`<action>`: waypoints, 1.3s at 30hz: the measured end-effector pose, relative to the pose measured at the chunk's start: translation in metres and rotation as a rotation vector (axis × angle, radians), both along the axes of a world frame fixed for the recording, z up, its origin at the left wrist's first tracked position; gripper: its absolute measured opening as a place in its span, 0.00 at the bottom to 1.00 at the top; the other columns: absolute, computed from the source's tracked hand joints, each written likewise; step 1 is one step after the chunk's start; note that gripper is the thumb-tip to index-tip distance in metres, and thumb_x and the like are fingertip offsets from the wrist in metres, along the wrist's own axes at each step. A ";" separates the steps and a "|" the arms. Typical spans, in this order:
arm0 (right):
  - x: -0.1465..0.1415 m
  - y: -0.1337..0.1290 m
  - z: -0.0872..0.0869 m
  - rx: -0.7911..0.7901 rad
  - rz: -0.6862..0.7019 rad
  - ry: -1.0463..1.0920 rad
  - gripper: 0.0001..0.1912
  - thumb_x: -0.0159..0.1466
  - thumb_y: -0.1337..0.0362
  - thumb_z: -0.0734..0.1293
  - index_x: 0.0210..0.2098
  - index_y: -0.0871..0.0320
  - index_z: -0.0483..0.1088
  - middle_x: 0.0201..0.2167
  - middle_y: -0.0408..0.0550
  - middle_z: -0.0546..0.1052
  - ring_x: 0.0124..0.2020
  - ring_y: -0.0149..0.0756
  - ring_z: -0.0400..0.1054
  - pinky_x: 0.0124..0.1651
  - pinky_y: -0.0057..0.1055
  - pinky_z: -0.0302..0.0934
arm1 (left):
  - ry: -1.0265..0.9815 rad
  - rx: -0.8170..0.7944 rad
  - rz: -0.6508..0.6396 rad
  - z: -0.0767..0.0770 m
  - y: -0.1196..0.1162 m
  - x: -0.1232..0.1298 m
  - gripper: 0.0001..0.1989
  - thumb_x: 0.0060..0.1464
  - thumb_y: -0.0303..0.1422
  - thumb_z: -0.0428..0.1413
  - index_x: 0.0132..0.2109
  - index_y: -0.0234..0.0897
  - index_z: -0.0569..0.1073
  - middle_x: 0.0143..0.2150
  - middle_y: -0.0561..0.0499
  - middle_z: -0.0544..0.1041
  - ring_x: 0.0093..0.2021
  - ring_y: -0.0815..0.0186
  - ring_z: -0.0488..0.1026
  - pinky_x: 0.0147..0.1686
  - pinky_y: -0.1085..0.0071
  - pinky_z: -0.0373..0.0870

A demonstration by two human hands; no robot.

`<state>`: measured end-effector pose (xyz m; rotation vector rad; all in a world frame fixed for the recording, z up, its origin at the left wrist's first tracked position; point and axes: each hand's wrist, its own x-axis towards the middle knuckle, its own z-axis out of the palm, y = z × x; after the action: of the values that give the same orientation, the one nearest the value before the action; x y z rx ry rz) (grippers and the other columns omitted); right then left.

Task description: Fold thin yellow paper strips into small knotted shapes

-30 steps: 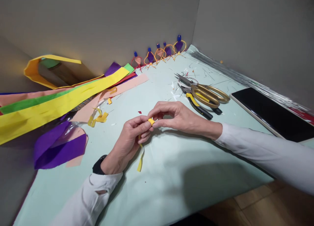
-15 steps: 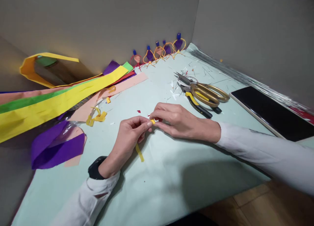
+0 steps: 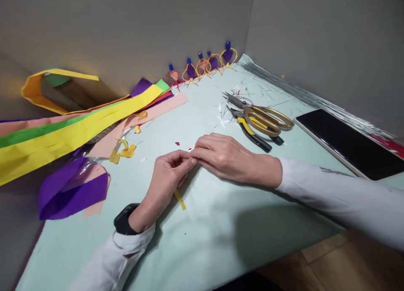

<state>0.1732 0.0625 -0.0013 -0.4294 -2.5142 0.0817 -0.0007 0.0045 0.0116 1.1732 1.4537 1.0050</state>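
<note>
Your left hand (image 3: 168, 175) pinches the strip (image 3: 180, 199), thumb and index pressed together, its yellow tail showing just below the palm. Your right hand (image 3: 229, 160) has rolled over to meet those fingertips, covering the yellow that peeked out between them half a second ago, so I can't tell what it grips. Beyond it, the pliers (image 3: 256, 142) and scissors (image 3: 248, 109) lie undisturbed.

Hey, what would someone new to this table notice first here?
Probably the broad yellow strip, sweeping across the left side. Next, near the middle, the left hand and right hand meet, a narrow yellow strip showing below the left hand. Beyond the right hand, gold-handled scissors lie partly over pliers.
</note>
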 end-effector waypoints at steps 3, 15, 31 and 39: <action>0.000 0.003 0.002 -0.212 0.075 0.168 0.11 0.68 0.71 0.62 0.46 0.66 0.73 0.36 0.54 0.74 0.38 0.37 0.67 0.40 0.33 0.62 | -0.136 -0.029 -0.029 0.000 0.003 -0.005 0.06 0.48 0.31 0.64 0.32 0.32 0.78 0.18 0.57 0.66 0.18 0.78 0.54 0.17 0.79 0.47; -0.002 0.003 0.015 -0.894 0.125 0.417 0.07 0.61 0.69 0.70 0.40 0.63 0.76 0.34 0.45 0.73 0.34 0.29 0.68 0.39 0.27 0.64 | -0.485 -0.097 -0.098 -0.001 0.005 -0.010 0.07 0.46 0.30 0.66 0.31 0.31 0.77 0.21 0.54 0.70 0.18 0.78 0.58 0.15 0.82 0.51; -0.001 -0.001 0.003 0.104 -0.074 -0.106 0.12 0.69 0.72 0.57 0.39 0.65 0.72 0.33 0.54 0.74 0.35 0.40 0.63 0.41 0.37 0.53 | -0.082 -0.020 -0.003 -0.005 0.004 -0.004 0.08 0.49 0.34 0.64 0.28 0.32 0.77 0.18 0.55 0.69 0.16 0.75 0.58 0.16 0.77 0.52; -0.003 -0.009 0.004 0.105 -0.056 -0.124 0.13 0.68 0.75 0.56 0.37 0.67 0.72 0.31 0.55 0.72 0.34 0.41 0.62 0.40 0.39 0.56 | 0.089 0.056 0.090 -0.002 0.000 0.006 0.06 0.46 0.31 0.63 0.25 0.34 0.75 0.16 0.58 0.64 0.18 0.76 0.53 0.17 0.75 0.46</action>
<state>0.1702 0.0535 0.0030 -0.4742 -2.6115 -0.1016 0.0055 0.0046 0.0095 1.2151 1.5693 1.0724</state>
